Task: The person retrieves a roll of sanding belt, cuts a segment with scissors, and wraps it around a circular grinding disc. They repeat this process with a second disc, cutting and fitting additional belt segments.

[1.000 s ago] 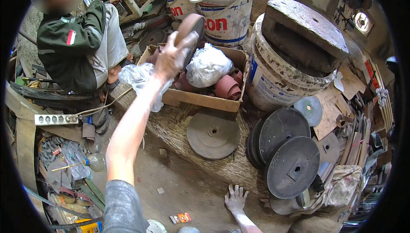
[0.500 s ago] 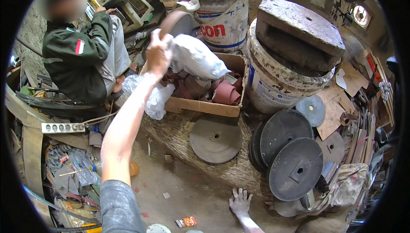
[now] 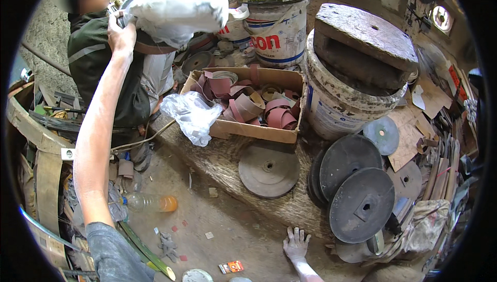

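My left hand [image 3: 122,32] is raised at the upper left, arm stretched out. Its fingers are closed on a round wheel with a brown rim [image 3: 155,48], together with a bulging white plastic bag [image 3: 178,9] that covers most of the wheel. Below them stands a cardboard box [image 3: 253,129] with curled strips of reddish-brown sandpaper [image 3: 282,114]. A crumpled clear plastic bag [image 3: 192,116] hangs over its left corner. My right hand [image 3: 296,244] lies flat with fingers spread on the dusty brown surface near the bottom, holding nothing, left of the stacked black discs [image 3: 361,204].
A person in a dark jacket [image 3: 106,83] sits close beside my left hand. Dirty buckets [image 3: 277,28] stand behind the box; a heavy block [image 3: 367,31] tops the right one. A grey disc [image 3: 269,171], a bottle of orange liquid [image 3: 152,202] and scraps lie nearer.
My left hand has carried the wheel and white bag up and left, away from above the box, toward the seated person. The box's contents are uncovered. My right hand has stayed in place.
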`<move>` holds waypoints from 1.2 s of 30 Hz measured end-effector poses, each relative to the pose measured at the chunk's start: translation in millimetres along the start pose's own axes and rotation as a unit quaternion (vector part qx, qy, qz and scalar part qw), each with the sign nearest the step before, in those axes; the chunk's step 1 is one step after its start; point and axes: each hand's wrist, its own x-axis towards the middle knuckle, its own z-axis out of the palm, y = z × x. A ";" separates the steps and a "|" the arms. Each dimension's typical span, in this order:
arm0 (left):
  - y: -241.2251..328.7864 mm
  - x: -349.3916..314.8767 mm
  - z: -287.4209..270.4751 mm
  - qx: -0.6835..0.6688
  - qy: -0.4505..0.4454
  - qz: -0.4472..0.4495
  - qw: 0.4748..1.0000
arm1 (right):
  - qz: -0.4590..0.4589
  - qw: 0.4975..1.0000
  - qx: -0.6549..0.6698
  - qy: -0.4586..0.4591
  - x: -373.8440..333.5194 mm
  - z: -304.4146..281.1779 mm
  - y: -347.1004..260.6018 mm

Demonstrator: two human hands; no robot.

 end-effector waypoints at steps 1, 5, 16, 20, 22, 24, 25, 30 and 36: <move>3.4 -7.0 3.3 -0.019 0.003 0.007 1.000 | 0.000 1.000 0.000 0.001 -0.2 0.8 0.3; 28.5 -51.7 33.9 0.047 0.024 0.054 0.997 | 0.000 0.999 0.020 0.024 1.1 1.9 -0.7; 114.6 -312.7 146.4 -0.041 -0.091 0.323 0.941 | 0.050 0.993 0.093 -0.057 -0.9 2.3 -0.6; 129.8 -358.0 153.3 -0.028 -0.275 0.212 0.937 | 0.037 0.996 0.073 -0.038 -2.9 3.7 0.4; 135.9 -349.4 151.3 -0.044 -0.364 0.150 0.918 | 0.018 0.999 0.046 -0.017 -1.5 0.8 -0.4; 128.8 -327.6 147.8 -0.141 -0.419 0.085 0.893 | 0.041 0.994 0.085 -0.051 0.8 -4.0 -2.1; 112.4 -308.6 147.3 -0.206 -0.487 0.020 0.848 | 0.053 0.991 0.105 -0.067 1.7 -6.8 -2.5; -8.2 -246.9 143.5 0.078 -0.366 -0.052 0.926 | 0.051 0.991 0.095 -0.085 4.5 -16.1 -4.2; -94.5 -241.9 134.9 0.227 -0.413 0.026 0.882 | 0.040 0.996 0.075 -0.017 0.0 -4.6 -6.2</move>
